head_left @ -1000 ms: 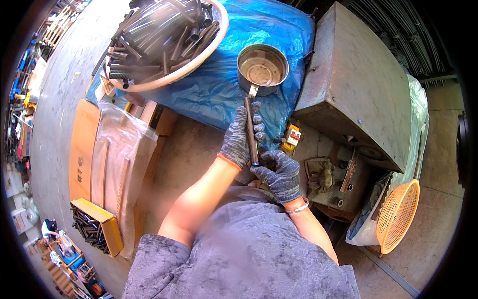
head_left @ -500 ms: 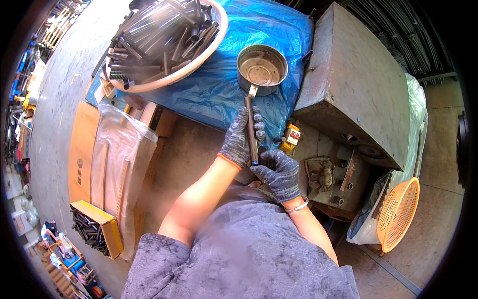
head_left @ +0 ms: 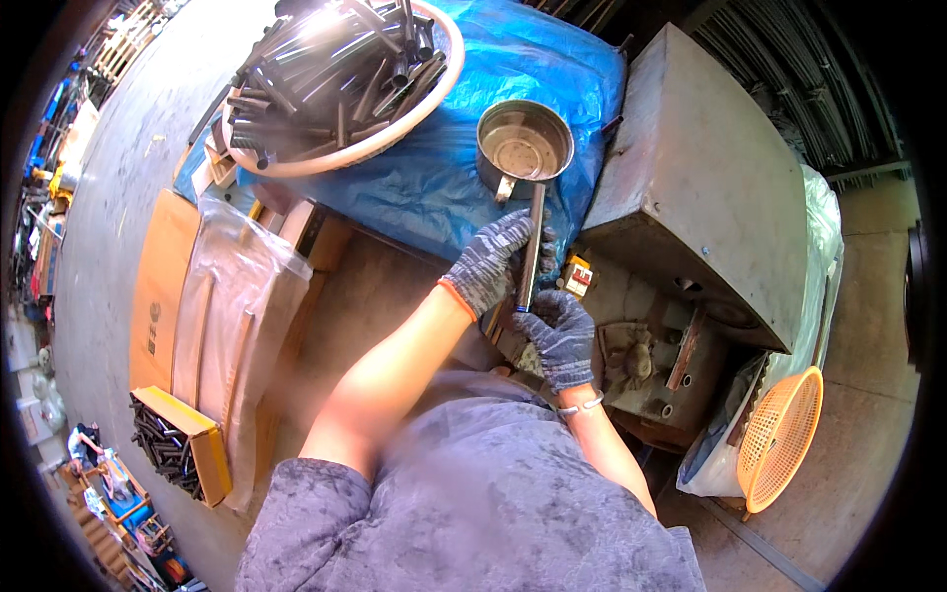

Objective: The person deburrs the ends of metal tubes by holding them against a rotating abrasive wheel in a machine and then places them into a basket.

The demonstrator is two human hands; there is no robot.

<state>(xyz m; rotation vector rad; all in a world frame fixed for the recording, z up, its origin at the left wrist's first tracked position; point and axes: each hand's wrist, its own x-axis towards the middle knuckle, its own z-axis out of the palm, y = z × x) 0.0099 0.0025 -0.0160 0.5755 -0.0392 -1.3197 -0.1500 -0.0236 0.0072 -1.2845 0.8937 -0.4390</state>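
Observation:
A slim dark metal tube (head_left: pixel 534 242) with a bluish lower end slants upward between my gloved hands. My left hand (head_left: pixel 495 255), in a grey knit glove with an orange cuff, is wrapped round its middle. At the bluish end, the fingers of my right hand (head_left: pixel 559 345) are closed, gloved alike. The tube's far end overlaps the near side of a round metal pot (head_left: pixel 491 161) in this view; whether they touch I cannot tell. The pot's stubby handle (head_left: pixel 505 188) points toward me, just left of the tube.
A pale basin (head_left: pixel 367 154) heaped with dark tubes stands on a blue plastic sheet (head_left: pixel 414 212). To the right is a grey metal machine housing (head_left: pixel 705 168), with an orange mesh basket (head_left: pixel 779 439) beside it. A cardboard box (head_left: pixel 210 462) of short dark pieces lies lower left.
Both hands and the tube have moved a little right. The tube now leans with its far end to the right, and no longer lines up with the pot's handle.

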